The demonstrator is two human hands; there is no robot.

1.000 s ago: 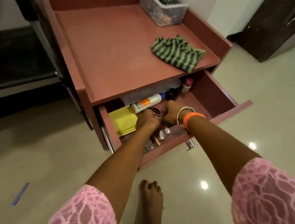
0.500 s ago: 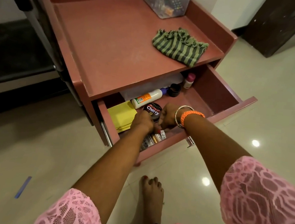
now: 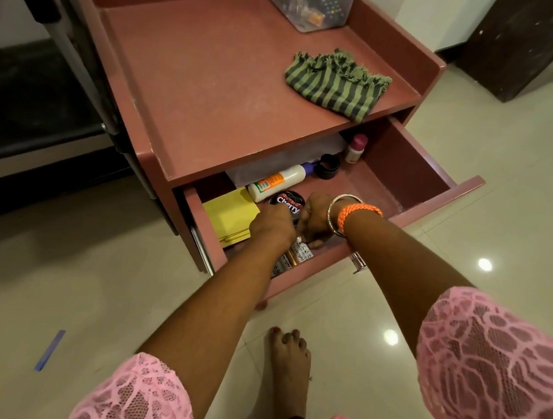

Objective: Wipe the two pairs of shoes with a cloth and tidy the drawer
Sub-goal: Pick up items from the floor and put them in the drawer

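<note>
Both your hands are down in the open drawer [image 3: 418,191] at its 6 o'clock edge, sorting the small batteries [image 3: 301,251]. Your left hand [image 3: 275,224] curls over them beside the Cherry polish tin [image 3: 288,203]; your right hand [image 3: 317,219] reaches them too, though I cannot tell either grasp. The striped cloth [image 3: 338,82] lies unused on top at 1 o'clock

Dim warm light, glary floor [image 3: 485,264]

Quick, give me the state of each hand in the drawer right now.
Left hand: fingers curled down among the batteries; whether it holds one cannot be told.
Right hand: likewise cannot be told.
</note>
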